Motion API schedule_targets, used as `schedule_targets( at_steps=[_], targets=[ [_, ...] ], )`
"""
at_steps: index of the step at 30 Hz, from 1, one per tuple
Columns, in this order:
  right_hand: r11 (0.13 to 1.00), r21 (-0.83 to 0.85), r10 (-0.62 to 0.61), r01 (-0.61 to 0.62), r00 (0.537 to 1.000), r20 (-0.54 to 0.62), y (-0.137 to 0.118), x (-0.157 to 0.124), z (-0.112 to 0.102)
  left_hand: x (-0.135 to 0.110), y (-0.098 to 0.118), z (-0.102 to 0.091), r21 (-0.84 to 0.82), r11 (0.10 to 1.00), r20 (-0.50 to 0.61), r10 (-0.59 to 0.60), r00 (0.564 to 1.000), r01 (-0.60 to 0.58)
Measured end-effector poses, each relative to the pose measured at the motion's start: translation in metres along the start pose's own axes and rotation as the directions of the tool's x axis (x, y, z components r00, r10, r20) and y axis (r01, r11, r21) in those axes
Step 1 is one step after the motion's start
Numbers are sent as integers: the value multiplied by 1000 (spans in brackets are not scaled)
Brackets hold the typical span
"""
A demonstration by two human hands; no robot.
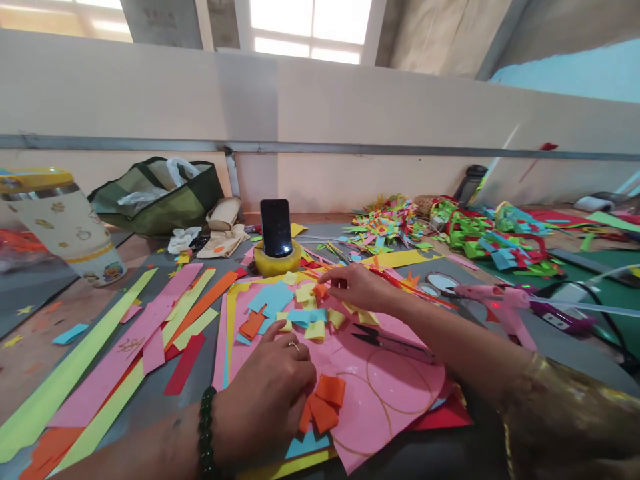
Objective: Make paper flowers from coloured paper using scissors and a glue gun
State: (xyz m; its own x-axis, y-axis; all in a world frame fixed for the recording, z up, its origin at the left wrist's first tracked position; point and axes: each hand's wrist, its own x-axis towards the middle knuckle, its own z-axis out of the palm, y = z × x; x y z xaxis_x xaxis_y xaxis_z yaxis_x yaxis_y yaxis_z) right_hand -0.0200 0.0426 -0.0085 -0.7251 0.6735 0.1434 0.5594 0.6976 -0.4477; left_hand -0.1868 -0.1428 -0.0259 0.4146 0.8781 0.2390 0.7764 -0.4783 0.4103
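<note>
Small paper pieces (315, 330), yellow, blue and orange, lie loose on a pink sheet (400, 380) marked with circles, in front of the wearer and mostly between the two hands; the plain sheet probably serves as a work surface that keeps them within easy reach. Left hand (273, 380): index finger extended onto a yellow piece, presumably to steady it; thumb hidden, so cannot tell whether the grip is closed on anything. Right hand (357, 287): fingers bent down at an orange piece (320, 291); whether that grip has closed on it, cannot tell. Orange cluster (325, 403) sits beside the left hand, apart from the mixed pieces, perhaps sorted by colour. Snips (395, 343) lie on the sheet below the right forearm, blade tips apart, likely parked within reach. Beyond the sheet, a phone (276, 227) stands upright in a yellow tape roll (277, 263), which seems to act as its stand. Long paper strips (120, 353) overlap across the tabletop (35, 333) on the left. Right side: pink glue gun (500, 303), red light showing, near the right forearm.
</note>
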Motion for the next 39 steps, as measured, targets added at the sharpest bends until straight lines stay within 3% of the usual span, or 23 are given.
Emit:
schedule_targets(
  at_steps=[7, 10, 14, 19, 25, 28, 31, 34, 37, 39],
  targets=[
    [993, -119, -14, 15, 1000, 12, -6, 11, -8, -1, 2, -1, -3, 1000, 5, -15, 1000, 15],
    [991, -124, -32, 41, 997, 69, -9, 15, -3, -1, 1, 0, 2, 1000, -3, -6, 1000, 6],
    [996, -94, 3, 1, 999, 48, -11, 15, -3, -1, -1, 1, 37, 999, -22, 32, 999, -32],
    [998, 26, 57, -55, 997, -52, -10, 3, -22, -2, -3, 2, 56, 998, -28, 35, 999, -33],
    [970, 243, 33, 3, 989, -146, -25, -21, -37, -1, -2, -1, 24, 1000, -32, 9, 999, -8],
    [931, 364, 123, -34, 967, -224, -25, -22, -39, 0, -1, -2, 0, 999, -16, -33, 999, 33],
    [892, 448, 177, -66, 962, -209, -19, -16, -41, -1, 0, -1, -27, 999, -8, -39, 999, 38],
    [864, 500, 162, -63, 974, -159, -20, -13, -45, 0, -4, 0, -130, 987, -125, -106, 987, 90],
    [818, 573, 105, -48, 992, -67, -33, -15, -43, 6, -13, -5, -338, 925, -276, -272, 922, 172],
    [785, 618, 45, -38, 999, 3, -46, -18, -37, 10, -19, -9, -463, 871, -315, -335, 888, 164]
  ],
)
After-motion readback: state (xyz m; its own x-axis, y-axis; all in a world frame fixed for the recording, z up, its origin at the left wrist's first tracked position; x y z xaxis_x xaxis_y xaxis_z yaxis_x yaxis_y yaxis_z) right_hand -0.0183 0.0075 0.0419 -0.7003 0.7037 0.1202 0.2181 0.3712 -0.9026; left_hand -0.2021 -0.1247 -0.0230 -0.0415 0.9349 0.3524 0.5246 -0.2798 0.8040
